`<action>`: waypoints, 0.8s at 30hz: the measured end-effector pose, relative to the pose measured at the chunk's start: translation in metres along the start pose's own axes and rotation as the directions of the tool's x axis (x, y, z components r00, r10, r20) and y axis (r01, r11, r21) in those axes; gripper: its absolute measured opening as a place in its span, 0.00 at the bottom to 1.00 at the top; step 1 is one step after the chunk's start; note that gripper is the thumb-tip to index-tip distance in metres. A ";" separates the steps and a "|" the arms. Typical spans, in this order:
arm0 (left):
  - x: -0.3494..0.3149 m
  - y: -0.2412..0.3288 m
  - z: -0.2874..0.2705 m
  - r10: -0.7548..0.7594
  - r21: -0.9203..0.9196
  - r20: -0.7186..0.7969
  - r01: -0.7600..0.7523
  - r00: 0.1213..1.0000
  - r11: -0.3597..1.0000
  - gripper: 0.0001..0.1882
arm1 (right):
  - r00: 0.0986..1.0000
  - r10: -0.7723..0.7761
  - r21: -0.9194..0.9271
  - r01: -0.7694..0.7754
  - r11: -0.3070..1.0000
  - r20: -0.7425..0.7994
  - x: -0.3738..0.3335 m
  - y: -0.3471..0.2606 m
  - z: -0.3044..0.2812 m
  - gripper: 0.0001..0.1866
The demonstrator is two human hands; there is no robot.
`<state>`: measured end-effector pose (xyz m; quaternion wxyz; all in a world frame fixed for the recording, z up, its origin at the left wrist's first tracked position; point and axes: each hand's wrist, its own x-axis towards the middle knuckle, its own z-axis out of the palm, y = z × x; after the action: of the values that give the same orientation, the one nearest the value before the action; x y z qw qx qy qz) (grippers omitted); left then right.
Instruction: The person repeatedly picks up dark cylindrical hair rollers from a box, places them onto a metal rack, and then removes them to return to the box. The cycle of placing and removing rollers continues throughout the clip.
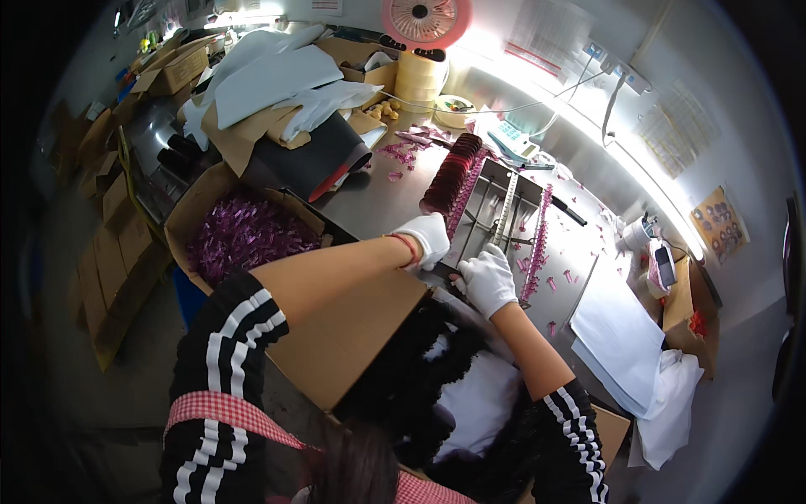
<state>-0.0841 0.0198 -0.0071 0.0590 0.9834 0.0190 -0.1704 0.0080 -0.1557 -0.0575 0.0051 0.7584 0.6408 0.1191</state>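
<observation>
Our white-gloved left hand (426, 239) curls its fingers by the near end of the long dark-red disc row (452, 175); our white-gloved right hand (489, 281) bends its fingers near the silver slotted metal bar (505, 206). We can't see what they grip; light, even pressure should keep the row straight.

A pink fan (421, 13) stands near yellowish rolls (419, 84).
</observation>
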 end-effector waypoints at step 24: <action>0.000 0.082 -0.040 -0.015 -0.553 -0.149 -0.071 0.989 0.830 0.32 | 0.833 0.479 0.695 -0.171 0.698 -0.276 -0.108 0.031 -0.047 0.24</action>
<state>-0.0665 -0.0563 0.0395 0.3437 0.9336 0.0578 -0.0838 0.0129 -0.2730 -0.0258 -0.4210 0.7695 0.4769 0.0574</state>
